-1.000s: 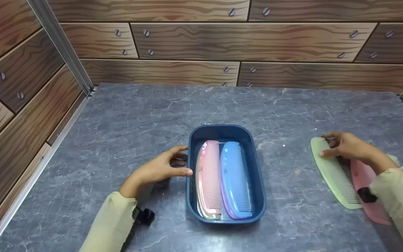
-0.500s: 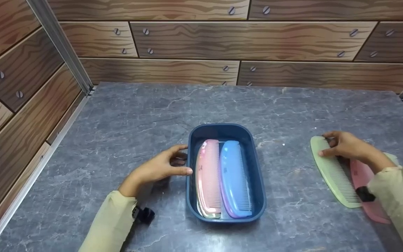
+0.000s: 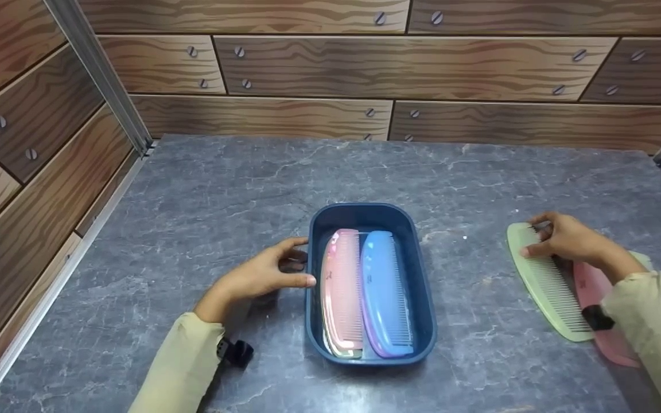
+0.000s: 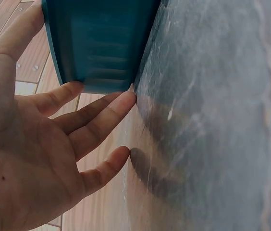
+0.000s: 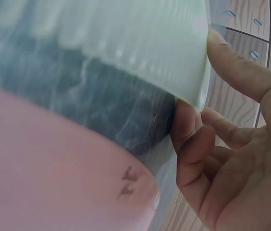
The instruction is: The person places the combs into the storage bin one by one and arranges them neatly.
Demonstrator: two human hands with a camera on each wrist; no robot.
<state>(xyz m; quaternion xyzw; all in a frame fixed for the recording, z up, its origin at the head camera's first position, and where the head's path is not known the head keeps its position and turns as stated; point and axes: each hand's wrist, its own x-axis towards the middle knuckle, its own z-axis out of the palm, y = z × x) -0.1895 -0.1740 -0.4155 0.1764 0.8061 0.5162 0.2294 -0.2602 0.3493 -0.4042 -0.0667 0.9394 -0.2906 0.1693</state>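
Note:
A dark blue bin (image 3: 426, 310) stands on the table, holding a pink comb (image 3: 343, 292) and a blue comb (image 3: 385, 292) side by side, with other combs' edges showing beneath. My left hand (image 3: 261, 272) is at the bin's left side, thumb at the rim; in the left wrist view its extended fingers (image 4: 104, 118) reach the outer wall. To the right, my right hand (image 3: 574, 241) pinches the upper end of a light green comb (image 3: 543, 281) between thumb and fingers. Under that wrist lies another pink comb (image 3: 611, 344), partly hidden by the sleeve.
Another pale green comb (image 3: 643, 259) peeks out behind the right wrist. The grey marbled table (image 3: 238, 189) is bounded by wood-patterned walls (image 3: 330, 66) at the back and left, with a metal post (image 3: 104, 74) in the left corner.
The green comb and right hand have shifted very slightly left. My left hand and the bin stay in place.

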